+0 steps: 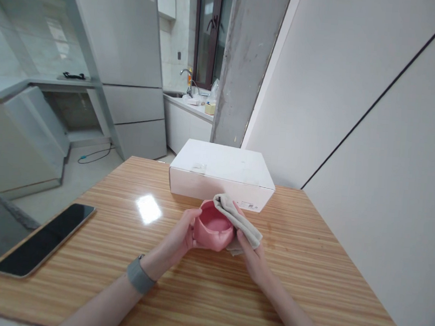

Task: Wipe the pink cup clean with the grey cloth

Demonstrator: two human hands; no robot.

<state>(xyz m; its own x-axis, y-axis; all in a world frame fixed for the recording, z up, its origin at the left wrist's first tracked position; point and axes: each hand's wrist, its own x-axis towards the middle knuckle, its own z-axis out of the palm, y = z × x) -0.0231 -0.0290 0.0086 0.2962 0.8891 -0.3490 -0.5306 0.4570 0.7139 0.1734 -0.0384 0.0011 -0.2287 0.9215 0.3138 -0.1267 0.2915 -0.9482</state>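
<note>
A pink bowl (214,237) with a faceted, notched rim is tilted toward me above the table, its hollow inside showing. My left hand (184,231) grips its left side, thumb at the rim and fingers underneath. A folded light grey cloth (240,219) lies across the bowl's right rim. My right hand (248,251) is closed around the cloth and presses it against the bowl's right side. Some of the right fingers are hidden behind the cloth.
A white cardboard box (223,166) stands just behind the bowl on the wooden table (299,275). Near the left edge lies a black-screened phone (45,240). A white wall (373,145) runs along the table's right side. Beyond are a fridge (131,106) and a sink counter.
</note>
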